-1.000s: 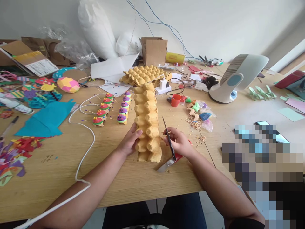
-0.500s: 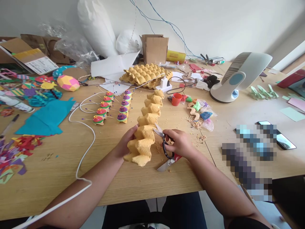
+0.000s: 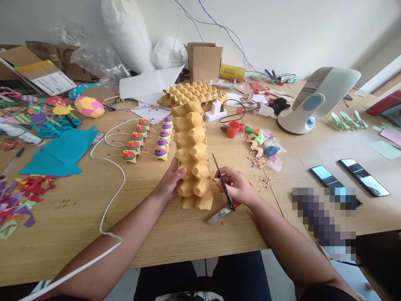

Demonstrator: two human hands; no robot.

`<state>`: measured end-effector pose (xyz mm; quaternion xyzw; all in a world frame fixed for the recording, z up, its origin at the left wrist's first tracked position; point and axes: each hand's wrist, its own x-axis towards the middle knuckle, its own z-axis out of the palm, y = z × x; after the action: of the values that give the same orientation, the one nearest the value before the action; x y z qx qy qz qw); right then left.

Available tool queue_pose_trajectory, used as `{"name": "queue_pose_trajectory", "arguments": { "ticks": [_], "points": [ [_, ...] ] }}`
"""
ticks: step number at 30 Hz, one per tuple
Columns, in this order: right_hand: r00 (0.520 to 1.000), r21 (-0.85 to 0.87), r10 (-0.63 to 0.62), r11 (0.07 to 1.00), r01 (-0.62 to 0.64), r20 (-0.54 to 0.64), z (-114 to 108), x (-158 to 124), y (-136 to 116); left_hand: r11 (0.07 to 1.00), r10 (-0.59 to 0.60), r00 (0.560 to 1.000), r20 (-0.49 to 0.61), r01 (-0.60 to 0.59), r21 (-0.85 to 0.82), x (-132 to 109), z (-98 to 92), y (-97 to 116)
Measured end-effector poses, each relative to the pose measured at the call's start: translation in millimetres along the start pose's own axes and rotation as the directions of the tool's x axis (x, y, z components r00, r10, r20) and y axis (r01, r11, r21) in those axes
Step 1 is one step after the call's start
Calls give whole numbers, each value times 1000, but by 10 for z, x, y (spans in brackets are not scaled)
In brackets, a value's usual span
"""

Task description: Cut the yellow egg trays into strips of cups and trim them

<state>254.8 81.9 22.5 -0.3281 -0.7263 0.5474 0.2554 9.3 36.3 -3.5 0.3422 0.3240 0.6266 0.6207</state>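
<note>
My left hand [image 3: 169, 184] grips the left side of a long yellow egg-carton strip [image 3: 191, 152] that stands bumpy side up on the wooden table [image 3: 78, 217]. My right hand [image 3: 239, 187] is closed on a pair of small black scissors [image 3: 223, 182], blades pointing up and away, just right of the strip's near end. A second tool with a red handle and metal blade [image 3: 222, 213] lies under that hand on the table.
Painted egg-cup figures [image 3: 147, 140] stand left of the strip, a full egg tray [image 3: 189, 94] behind it. A white cable [image 3: 108, 200] loops at left beside teal paper [image 3: 61, 152]. An orange cup [image 3: 232, 130], scraps, a white fan [image 3: 316, 100] and two phones [image 3: 347, 175] lie at right.
The egg-carton strip was tilted onto its side half a second ago with the scissors at its edge; now it is turned back bumpy side up and the scissors are drawn away to the right.
</note>
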Motion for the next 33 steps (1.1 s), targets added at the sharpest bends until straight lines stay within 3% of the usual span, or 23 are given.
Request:
{"name": "queue_pose_trajectory", "arguments": {
  "ticks": [6,14,25,33],
  "points": [
    [997,-270,-78,959,81,23,48,-25,40,992,122,983,-135,-118,34,45,-16,6],
    [994,-402,-98,909,107,44,33,-22,-4,998,64,980,-190,-58,40,50,-39,17],
    [995,-446,-74,889,99,74,41,1,9,998,64,976,-209,-59,32,47,-30,25],
    [994,-335,-80,937,101,77,58,4,9,997,77,979,-190,-75,19,48,-35,10]
  ]
}}
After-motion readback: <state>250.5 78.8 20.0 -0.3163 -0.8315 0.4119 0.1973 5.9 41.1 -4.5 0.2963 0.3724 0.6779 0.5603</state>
